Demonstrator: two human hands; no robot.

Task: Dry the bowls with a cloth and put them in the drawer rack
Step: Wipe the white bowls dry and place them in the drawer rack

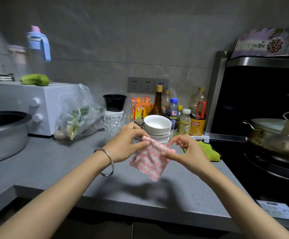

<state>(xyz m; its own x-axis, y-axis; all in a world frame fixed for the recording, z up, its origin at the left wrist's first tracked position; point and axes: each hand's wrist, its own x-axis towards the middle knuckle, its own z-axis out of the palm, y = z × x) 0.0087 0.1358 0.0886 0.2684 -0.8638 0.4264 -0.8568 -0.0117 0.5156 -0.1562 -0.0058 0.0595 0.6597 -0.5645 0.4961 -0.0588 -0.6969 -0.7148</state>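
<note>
A grey stone counter (pixel 57 163) runs along a grey tiled wall, with a white microwave oven (pixel 36 107) toward its left end and a dark hob with a lidded wok (pixel 275 133) past its right end. At the back edge, beneath the wall sockets, a cluster of sauce bottles (pixel 180 112) stands beside a stack of white bowls (pixel 157 129); a cut-glass bowl (pixel 116 122) sits just left of the stack.

Above the middle of the counter, in front of the bowls, both hands hold up a pink-and-white striped cloth (pixel 150 161). The left hand (pixel 124 145) pinches its upper left corner between thumb and fingertips; the right hand (pixel 186 150) pinches the upper right edge with its fingers curled. The cloth hangs clear of the surface and casts a shadow near the front edge.

The task looks barely begun. The bowls remain stacked and no bowl is in hand, so no drying is under way. The drawer rack is not in view. Every bowl appears left to be wiped and put away.
</note>
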